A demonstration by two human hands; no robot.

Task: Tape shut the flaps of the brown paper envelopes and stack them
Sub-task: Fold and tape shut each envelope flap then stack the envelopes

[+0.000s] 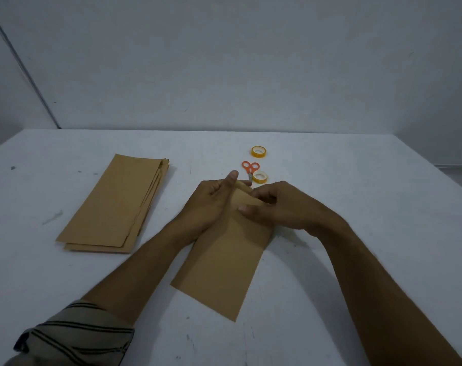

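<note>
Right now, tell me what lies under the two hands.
A brown envelope, its far end curled up between the left hand and right hand. The fingers cover that end, so whether it is taped cannot be seen.

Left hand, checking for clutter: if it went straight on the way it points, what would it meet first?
Probably the scissors, lying just beyond the left hand; depth is unclear.

Place: plain indoor desk set up for paperwork; office or home could not be told | Surface: scuffed white tabletop point(356, 180) against bare grey walls point(224, 62) that met at its far left corner | Stationery: stack of brown envelopes point(113, 204) toward the left edge; orange-handled scissors point(249, 169), a tape roll point(259, 151) and a second tape roll point(260, 176) mid-table.
</note>
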